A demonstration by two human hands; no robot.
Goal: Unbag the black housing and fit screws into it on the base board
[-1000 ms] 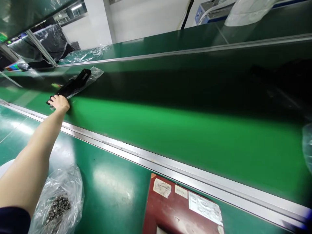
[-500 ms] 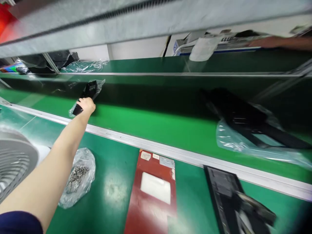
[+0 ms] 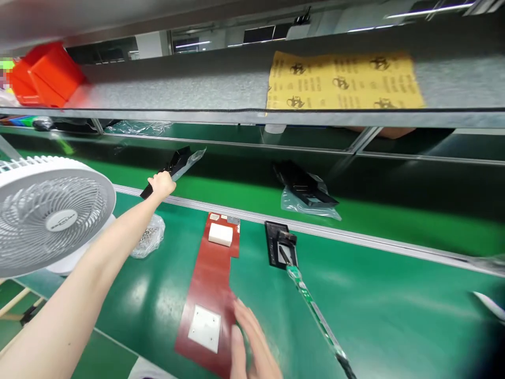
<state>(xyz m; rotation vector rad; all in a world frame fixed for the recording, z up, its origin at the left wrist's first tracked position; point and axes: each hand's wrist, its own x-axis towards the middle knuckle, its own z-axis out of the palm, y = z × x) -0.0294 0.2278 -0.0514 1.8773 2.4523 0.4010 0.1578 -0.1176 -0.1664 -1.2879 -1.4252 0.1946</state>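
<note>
A green factory bench (image 3: 355, 295) fills the lower frame, with a green conveyor belt (image 3: 244, 195) running behind its metal rail and a grey shelf overhead carrying a yellow sheet (image 3: 343, 79) and orange bins (image 3: 43, 73). The left hand (image 3: 161, 184), arm stretched toward the upper left of centre, is closed around the near end of a black part in a clear bag (image 3: 175, 164), lifting it off the belt's edge so the far end tilts upward. The right hand (image 3: 252, 342), at the bottom centre, lies flat with fingers spread, empty, resting at the right edge of a red mat (image 3: 209, 284), apparently steadying it. Right of the mat sits a small black fixture (image 3: 280, 247) with a green strip (image 3: 311, 305) trailing from it. A white fan (image 3: 47, 210) stands at left beside a bag of screws (image 3: 148, 239). Another bagged black part (image 3: 305, 192) lies on the belt at centre.
</note>
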